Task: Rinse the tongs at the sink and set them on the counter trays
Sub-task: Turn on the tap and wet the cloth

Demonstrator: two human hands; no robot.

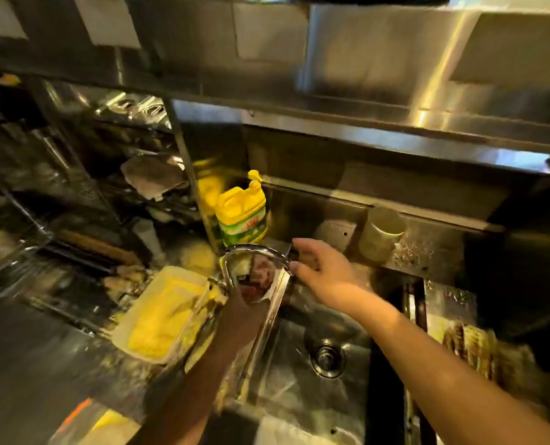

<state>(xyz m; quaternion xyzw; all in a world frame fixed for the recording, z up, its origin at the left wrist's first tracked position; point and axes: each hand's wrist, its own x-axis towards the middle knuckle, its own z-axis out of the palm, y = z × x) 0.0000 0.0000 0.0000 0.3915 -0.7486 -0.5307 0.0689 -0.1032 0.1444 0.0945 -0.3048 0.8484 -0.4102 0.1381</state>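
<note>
The tongs (264,303) are in your left hand (244,303), held over the left edge of the sink (299,396); their long shiny arms run down and to the left from the faucet area, and motion blur hides the tips. Your left grip is wrapped around the tongs near their upper end, the hand dark in shadow. Just above it arches the chrome faucet (254,252). Your right hand (321,268) reaches toward the faucet's right side with the grip wide and the fingers spread, holding nothing; whether it touches the faucet you cannot tell. The sink's drain (326,356) lies below your right forearm. On the table left of the sink sits a shallow tray (161,313) of yellow food. Behind the faucet stands a yellow detergent jug (241,216), and a metal cup (382,232) stands on the ledge to its right.
</note>
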